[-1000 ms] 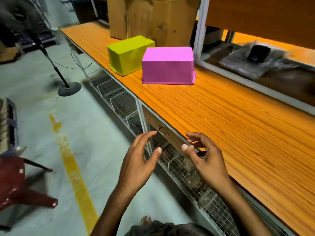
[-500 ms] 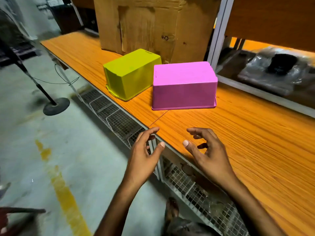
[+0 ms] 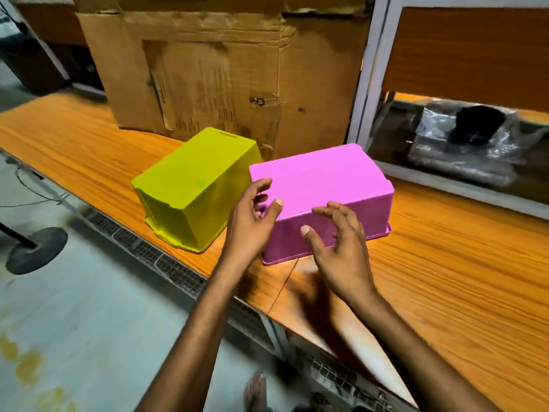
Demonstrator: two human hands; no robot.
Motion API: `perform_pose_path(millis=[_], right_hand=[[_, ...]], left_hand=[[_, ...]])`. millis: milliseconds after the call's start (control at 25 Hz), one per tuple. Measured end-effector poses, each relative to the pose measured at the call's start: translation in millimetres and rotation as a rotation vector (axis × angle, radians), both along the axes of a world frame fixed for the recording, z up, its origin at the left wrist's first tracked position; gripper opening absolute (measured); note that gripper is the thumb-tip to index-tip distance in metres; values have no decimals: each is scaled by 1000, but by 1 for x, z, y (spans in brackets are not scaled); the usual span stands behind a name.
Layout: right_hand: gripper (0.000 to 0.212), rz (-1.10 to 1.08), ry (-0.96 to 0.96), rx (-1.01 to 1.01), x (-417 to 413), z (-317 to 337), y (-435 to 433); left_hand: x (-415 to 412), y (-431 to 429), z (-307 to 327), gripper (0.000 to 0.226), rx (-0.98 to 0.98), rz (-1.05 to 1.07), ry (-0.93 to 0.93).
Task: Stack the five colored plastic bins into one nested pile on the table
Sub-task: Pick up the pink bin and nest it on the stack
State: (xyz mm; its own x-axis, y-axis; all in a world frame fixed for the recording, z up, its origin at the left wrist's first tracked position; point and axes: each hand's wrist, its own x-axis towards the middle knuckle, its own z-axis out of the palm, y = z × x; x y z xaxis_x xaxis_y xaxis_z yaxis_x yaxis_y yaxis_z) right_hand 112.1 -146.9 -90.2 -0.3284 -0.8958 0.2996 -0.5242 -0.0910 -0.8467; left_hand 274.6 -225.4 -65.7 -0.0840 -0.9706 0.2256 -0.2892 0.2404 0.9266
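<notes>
Pink bin point(image 3: 323, 179) is now within reach: a second ago your hands hung at the table point(image 3: 460, 278) edge. Now your left hand point(image 3: 252, 218) is at its near-left corner and your right hand point(image 3: 338, 248) is before its long wall, both spread and gripping nothing. A lift looks next. The bin sits upside down, rim on the table, just beside the inverted yellow-green bin point(image 3: 193, 185). Only these two bins show.

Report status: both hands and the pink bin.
Left hand open at left end of upturned pink plastic bin. Right hand open before its near wall; no grip yet. Upturned yellow-green plastic bin crowds its left side.
</notes>
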Motion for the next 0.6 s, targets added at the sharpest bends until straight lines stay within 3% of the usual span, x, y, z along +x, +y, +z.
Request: perform_pose_path(millis=[120, 240, 360, 480, 600], right_hand=[[56, -253, -171, 18, 21, -6, -20], [95, -470, -343, 136, 37, -3, -39], [120, -555, -492, 262, 40, -13, -65], [121, -622, -568, 288, 38, -18, -80], [103, -642, -598, 263, 29, -27, -83]], left_hand=[[-3, -65, -2, 50, -22, -84, -151], [-15, -118, -11, 63, -56, -147, -323], [-35, -154, -14, 76, -99, -260, -686], [-51, -171, -11, 91, -109, -345, -890], [-58, -176, -5, 95, -64, -358, -889]])
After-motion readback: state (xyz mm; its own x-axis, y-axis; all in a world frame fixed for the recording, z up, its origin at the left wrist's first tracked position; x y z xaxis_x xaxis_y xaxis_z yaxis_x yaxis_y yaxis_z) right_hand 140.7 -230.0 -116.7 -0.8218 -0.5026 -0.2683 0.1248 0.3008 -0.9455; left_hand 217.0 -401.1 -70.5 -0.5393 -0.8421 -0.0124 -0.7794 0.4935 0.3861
